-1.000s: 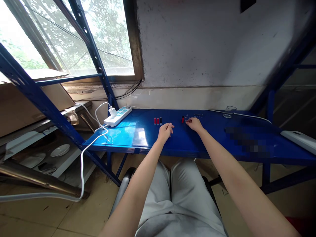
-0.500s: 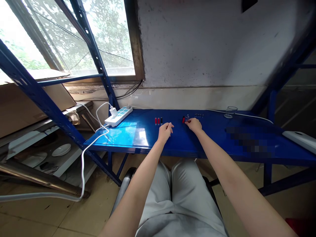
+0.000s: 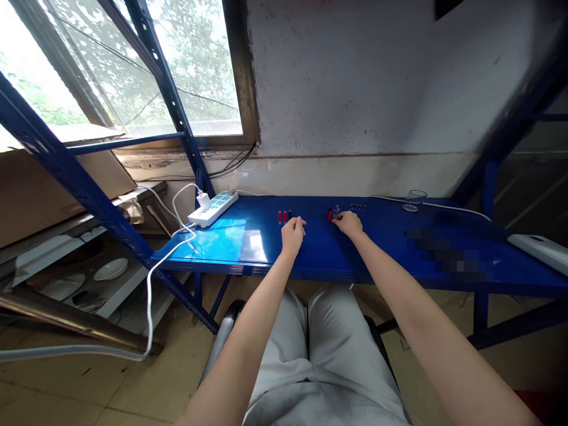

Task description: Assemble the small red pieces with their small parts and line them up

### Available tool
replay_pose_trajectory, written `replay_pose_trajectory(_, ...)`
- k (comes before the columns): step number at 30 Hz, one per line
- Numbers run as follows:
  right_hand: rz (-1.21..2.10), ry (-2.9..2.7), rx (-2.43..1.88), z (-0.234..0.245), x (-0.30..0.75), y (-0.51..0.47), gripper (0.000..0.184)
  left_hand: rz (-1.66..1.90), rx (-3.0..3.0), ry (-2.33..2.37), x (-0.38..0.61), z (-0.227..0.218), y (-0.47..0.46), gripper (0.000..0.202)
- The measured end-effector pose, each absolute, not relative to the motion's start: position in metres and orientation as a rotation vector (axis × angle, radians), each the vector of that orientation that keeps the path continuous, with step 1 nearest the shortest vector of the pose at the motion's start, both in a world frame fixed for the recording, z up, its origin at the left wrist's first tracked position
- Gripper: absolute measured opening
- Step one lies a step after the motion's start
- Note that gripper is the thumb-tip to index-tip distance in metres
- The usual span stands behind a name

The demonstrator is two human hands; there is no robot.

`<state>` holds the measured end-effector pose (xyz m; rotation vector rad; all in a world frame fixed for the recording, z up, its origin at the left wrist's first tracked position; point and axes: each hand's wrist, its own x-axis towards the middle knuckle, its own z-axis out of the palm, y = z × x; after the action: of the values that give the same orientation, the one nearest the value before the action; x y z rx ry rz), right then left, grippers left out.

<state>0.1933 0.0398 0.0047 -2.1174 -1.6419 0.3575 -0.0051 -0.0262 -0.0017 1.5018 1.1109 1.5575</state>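
My left hand (image 3: 293, 232) rests on the blue metal shelf (image 3: 248, 248), fingers curled, fingertips close to three small upright red and black pieces (image 3: 284, 216). Whether it holds anything is not visible. My right hand (image 3: 348, 223) lies farther right with fingers pinched at a small red piece (image 3: 329, 215) and a tiny clear part beside it. Behind that hand lies a row of several tiny dark parts (image 3: 357, 207).
A white power strip (image 3: 213, 208) with a plugged charger and white cable sits at the shelf's left rear. A glass cup (image 3: 413, 200) stands at the back right, with a white object (image 3: 539, 251) at the far right edge. Blue rack posts rise left and right.
My left hand has slid slightly forward and left toward the three small pieces. My right hand has stayed at the red piece.
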Motion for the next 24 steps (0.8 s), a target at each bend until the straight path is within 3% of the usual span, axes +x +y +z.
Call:
replay_pose_trajectory(8, 0.654, -1.685, -2.084, 0.023, 0.212, 0.040, 0.018, 1.828, 1.034, 1.072, -0.011, 0.000, -0.019, 0.035)
replay_pose_trajectory(13, 0.375, -1.845, -1.957, 0.034, 0.192, 0.018, 0.015, 1.894, 0.899, 1.093, -0.014, 0.002, -0.017, 0.033)
replay_pose_trajectory(19, 0.464, -1.965, -1.501, 0.025, 0.130, 0.009, 0.023, 1.914, 0.885, 1.131, -0.014, 0.003, -0.018, 0.032)
replay_pose_trajectory(24, 0.511, -1.894, -1.461, 0.009, 0.093, 0.025, 0.036, 1.922, 0.869, 1.139, -0.014, 0.002, -0.017, 0.031)
